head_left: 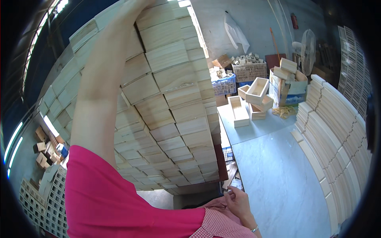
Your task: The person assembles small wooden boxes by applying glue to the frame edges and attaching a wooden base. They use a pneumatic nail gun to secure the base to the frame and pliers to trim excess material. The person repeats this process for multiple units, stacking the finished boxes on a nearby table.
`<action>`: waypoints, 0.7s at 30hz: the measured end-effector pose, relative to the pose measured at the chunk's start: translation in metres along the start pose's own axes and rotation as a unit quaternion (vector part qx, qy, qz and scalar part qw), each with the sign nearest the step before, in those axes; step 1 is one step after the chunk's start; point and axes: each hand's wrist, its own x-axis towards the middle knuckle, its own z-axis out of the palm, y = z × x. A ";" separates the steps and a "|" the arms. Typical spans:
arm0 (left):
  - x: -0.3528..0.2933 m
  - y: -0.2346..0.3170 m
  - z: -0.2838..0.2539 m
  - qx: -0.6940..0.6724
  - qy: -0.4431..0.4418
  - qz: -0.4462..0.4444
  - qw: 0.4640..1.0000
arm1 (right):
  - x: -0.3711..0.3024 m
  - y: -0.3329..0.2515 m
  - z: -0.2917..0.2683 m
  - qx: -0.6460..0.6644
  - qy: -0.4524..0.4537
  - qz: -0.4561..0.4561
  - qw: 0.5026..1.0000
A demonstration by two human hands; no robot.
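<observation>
My left arm, in a pink sleeve, stretches up along a tall stack of pale wooden boxes (170, 91). Only the base of my left hand (143, 3) shows at the upper edge, by the top of the stack. Its fingers are cut off, so I cannot see what they touch. Low down, my right hand (239, 204) hangs beside the checked apron (224, 216), near the edge of the white table (278, 182). Its fingers are loosely bent and apart, with nothing visible in them. A bracelet circles that wrist.
Several open wooden boxes (238, 111) sit at the table's far end, beside yellowish bands (284, 112) and a cardboard carton (289, 89). Stacked pale boards (333, 139) line the right side. Crates (249, 72) of small pieces and a fan (308, 49) stand behind; plastic racks (47, 198) are lower left.
</observation>
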 end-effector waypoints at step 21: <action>-0.008 0.014 -0.015 -0.047 0.172 0.010 0.984 | -0.004 0.009 -0.008 0.005 0.003 0.008 1.000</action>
